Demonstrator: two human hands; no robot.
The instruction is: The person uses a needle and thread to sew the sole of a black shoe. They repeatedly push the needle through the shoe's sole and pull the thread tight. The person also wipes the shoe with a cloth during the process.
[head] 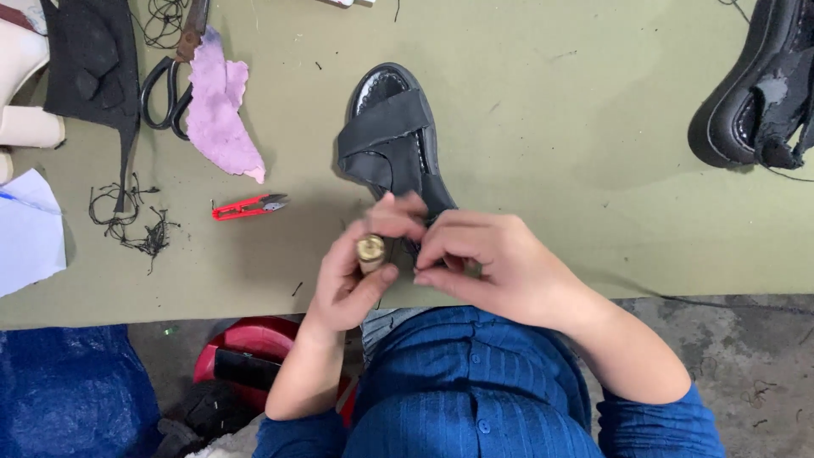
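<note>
Sandal [392, 140] lies on table [551, 170] near its front edge, heel end under both hands. Left hand [352, 271] grips brass-capped tool [370, 249]; right hand [479, 263] pinches strap end. Looks mid-stitching/fixing; next needs steady pull. Red snips [248, 206], scissors [174, 76] lie left.

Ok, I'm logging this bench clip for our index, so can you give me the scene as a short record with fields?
Left hand: left hand holds a small tool with a round brass-coloured end
Right hand: right hand, fingers pinched at the near end of the black sandal
Surface: olive-green table
Left of sandal: red thread snips, pink scrap, black-handled scissors, loose black threads
Far right: another black shoe
Clothing: blue top
</note>
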